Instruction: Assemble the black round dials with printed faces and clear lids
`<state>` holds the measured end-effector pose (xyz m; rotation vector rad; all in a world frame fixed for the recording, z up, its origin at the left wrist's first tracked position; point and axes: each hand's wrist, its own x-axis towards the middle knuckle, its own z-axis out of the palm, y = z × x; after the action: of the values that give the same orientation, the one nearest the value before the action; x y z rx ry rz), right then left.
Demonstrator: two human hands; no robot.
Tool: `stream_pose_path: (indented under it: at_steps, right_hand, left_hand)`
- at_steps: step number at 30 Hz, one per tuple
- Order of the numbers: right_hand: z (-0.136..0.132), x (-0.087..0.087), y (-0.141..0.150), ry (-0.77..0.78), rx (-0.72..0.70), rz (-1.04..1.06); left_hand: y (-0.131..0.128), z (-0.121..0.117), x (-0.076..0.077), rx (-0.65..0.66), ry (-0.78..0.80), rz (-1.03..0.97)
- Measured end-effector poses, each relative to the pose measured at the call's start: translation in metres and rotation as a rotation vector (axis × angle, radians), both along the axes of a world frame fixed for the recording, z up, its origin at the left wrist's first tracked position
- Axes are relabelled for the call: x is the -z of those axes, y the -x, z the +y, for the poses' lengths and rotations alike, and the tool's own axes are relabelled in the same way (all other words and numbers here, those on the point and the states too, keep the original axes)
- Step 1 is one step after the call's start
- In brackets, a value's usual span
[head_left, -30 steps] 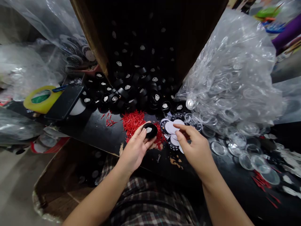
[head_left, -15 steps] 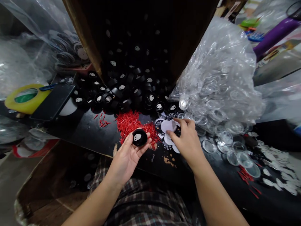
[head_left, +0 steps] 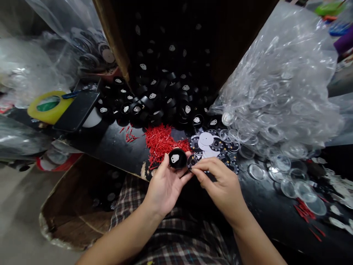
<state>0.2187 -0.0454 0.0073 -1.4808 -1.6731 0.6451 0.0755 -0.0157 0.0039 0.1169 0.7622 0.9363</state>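
Note:
My left hand (head_left: 168, 184) is closed around a round black cup-shaped housing (head_left: 180, 161), its open side up with a small white plate inside. Just to its right, my right hand (head_left: 217, 180) pinches a black dial disc (head_left: 192, 160) with pale markings by its edge. The disc is tilted beside the housing's rim. Behind my right hand lies a loose pile of dial discs (head_left: 206, 139), some showing white backs and some printed black faces. A heap of small red pointers (head_left: 160, 141) sits behind my left hand.
A large dark box (head_left: 171, 70) of black housings stands at the back. On the right are a plastic bag (head_left: 278, 84) of clear covers and loose clear covers (head_left: 257, 172). A phone (head_left: 76, 112) and yellow tape roll (head_left: 45, 110) lie left; an open carton (head_left: 63, 217) stands below.
My right hand has taken a dial disc from the pile and brought it left, close to the housing. My left hand still holds the housing. The view shifted sideways and back.

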Motion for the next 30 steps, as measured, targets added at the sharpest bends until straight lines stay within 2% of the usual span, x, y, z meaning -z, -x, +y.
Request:
stream_pose_path:
  at_steps: [3, 6, 10, 14, 18, 23, 30]
  right_hand:
    - [0.0, 0.003, 0.0, 0.102, 0.152, 0.065]
    - [0.0, 0.001, -0.004, 0.247, 0.204, 0.168]
    - [-0.001, -0.01, -0.004, 0.154, 0.187, 0.171]
    - [0.002, -0.016, 0.003, 0.105, 0.123, 0.093]
    - [0.006, -0.014, 0.004, 0.202, 0.16, 0.098]
    - [0.005, -0.012, -0.002, 0.305, 0.116, 0.19]
    - [0.003, -0.004, -0.003, 0.414, 0.164, 0.317]
  left_hand:
    - [-0.001, -0.002, -0.002, 0.014, -0.05, -0.054]
    - [0.0, -0.004, 0.0, 0.031, -0.064, -0.05]
    - [-0.001, -0.009, 0.005, 0.026, -0.061, 0.108]
    - [-0.006, -0.016, 0.008, 0.072, -0.205, 0.162]
    - [-0.005, -0.018, 0.011, 0.133, -0.312, 0.27]
    - [0.003, -0.018, 0.015, 0.234, -0.332, 0.287]
    - [0.002, -0.018, 0.015, 0.282, -0.404, 0.37]
